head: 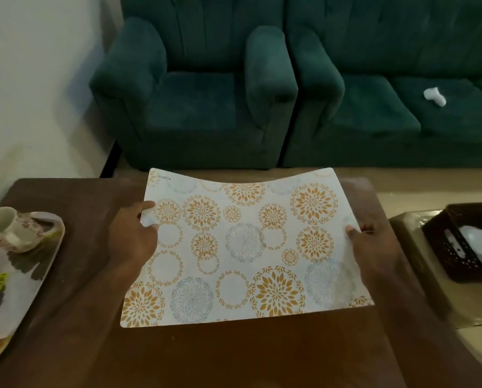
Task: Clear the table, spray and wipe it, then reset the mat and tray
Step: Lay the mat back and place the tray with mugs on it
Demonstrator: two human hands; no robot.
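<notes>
A white mat (pixel 245 247) printed with orange and grey flower circles is over the middle of the dark brown table (pixel 220 351). My left hand (pixel 134 236) grips its left edge and my right hand (pixel 370 242) grips its right edge. The mat sags in the middle and its far edge curves upward, so it is at least partly lifted. A patterned tray (pixel 18 298) lies on the table's left side. A floral cup (pixel 8 229) lies tipped on its side on the tray's far end.
A green armchair (pixel 195 93) and a green sofa (pixel 388 93) stand beyond the table, with a small white object (pixel 434 96) on the sofa seat. To the right, a dark perforated basket (pixel 464 242) holding something white sits on a beige stool (pixel 441 289).
</notes>
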